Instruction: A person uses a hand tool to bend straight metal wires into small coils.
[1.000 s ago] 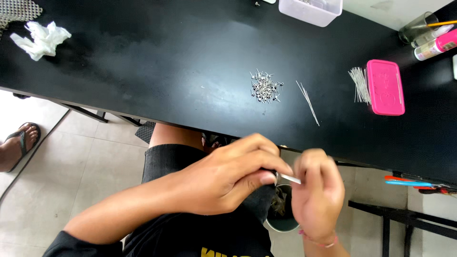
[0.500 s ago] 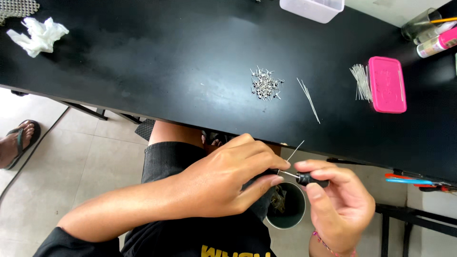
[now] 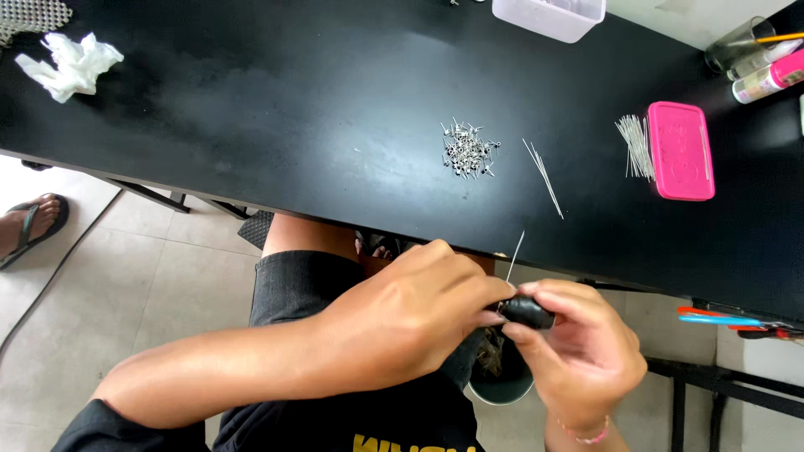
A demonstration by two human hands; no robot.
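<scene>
Both the left hand (image 3: pixel 410 322) and right hand (image 3: pixel 578 351) pinch a small black cylindrical tool (image 3: pixel 528 312); the thin silver wire (image 3: pixel 515 256) rising just above the fingertips could bend or slip free.

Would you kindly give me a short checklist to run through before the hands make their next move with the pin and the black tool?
1. Right hand grips black tool: ok.
2. Left hand meets the tool at its fingertips: ok.
3. Thin metal pin stands up from the tool, unbent: ok.
4. How firmly the pin is seated: cannot tell.
5. Pile of small metal pieces lies on the black table: ok.
6. Round container sits below the hands: ok.
</scene>
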